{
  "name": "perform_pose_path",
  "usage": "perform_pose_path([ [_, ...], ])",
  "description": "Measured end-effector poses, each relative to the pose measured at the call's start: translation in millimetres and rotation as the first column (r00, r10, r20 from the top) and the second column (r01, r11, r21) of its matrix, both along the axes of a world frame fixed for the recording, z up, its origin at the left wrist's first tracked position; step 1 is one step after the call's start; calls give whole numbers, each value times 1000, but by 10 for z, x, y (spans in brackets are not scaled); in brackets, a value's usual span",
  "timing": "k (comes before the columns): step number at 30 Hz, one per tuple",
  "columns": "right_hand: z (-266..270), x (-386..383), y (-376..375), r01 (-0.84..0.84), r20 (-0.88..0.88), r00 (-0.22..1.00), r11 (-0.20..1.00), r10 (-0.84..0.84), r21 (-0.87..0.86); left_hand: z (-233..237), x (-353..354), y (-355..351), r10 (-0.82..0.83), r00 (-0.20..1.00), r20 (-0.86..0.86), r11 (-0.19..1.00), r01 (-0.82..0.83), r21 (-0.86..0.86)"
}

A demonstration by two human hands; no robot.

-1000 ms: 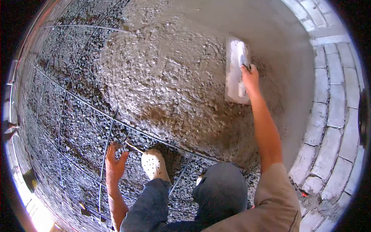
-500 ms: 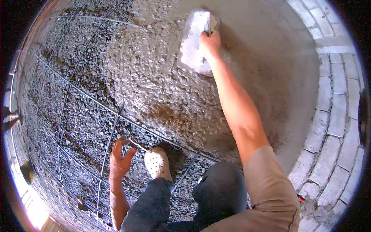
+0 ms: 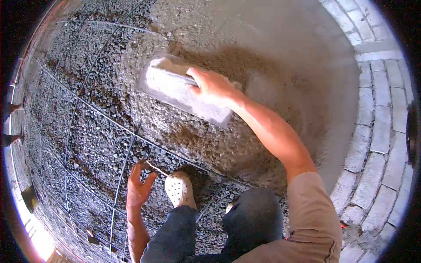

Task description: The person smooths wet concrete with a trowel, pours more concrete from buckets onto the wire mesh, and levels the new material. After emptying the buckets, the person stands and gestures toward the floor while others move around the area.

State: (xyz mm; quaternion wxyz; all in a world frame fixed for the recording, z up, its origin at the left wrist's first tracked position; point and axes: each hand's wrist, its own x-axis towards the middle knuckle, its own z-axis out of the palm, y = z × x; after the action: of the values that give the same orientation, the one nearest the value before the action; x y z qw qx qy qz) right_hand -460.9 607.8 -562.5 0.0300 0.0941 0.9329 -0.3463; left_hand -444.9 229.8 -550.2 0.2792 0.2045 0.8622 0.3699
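Observation:
My right hand (image 3: 212, 90) is closed around the handle of a broad rectangular hand float (image 3: 166, 83), its face smeared pale with mortar. The float lies slantwise over rough wet concrete (image 3: 188, 142), with a browner, damper patch behind it. Lower left, my left hand (image 3: 139, 186) hovers over dark gravel (image 3: 96, 140), thumb and fingers apart, holding nothing. Close to its fingertips, a thin pale strip (image 3: 155, 167) runs toward the toe of my light clog (image 3: 179, 188).
Steel reinforcing bars (image 3: 103, 115) cross the gravel in a grid. Smoother grey concrete (image 3: 289, 26) spreads at the upper right, bordered by a curved course of grey blocks (image 3: 381, 127). Parts of another person (image 3: 13, 139) appear at the far left edge.
My right hand has swept the float leftward and closer to me, turning it from nearly upright in the picture to a slant. My left hand has barely shifted.

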Motion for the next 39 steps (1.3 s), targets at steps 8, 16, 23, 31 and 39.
perform_pose_path([
  [8,-102,25,875,210,-10,976,938,-215,277,-14,-137,-6,-12,1000,23,998,13,-66],
  [16,-449,-109,2245,828,-252,558,552,-790,103,-78,-220,-153,-53,999,4,992,53,-116],
  [23,-437,-344,2432,790,-142,606,613,-783,-7,12,-234,-221,-20,1000,5,993,20,-115],
  [31,-473,-572,1488,583,-82,811,812,-580,32,0,-142,-123,-22,1000,8,1000,22,-23],
  [39,-403,-89,157,188,-35,981,979,-191,-76,46,-36,-69,-3,1000,15,999,4,-36],
])
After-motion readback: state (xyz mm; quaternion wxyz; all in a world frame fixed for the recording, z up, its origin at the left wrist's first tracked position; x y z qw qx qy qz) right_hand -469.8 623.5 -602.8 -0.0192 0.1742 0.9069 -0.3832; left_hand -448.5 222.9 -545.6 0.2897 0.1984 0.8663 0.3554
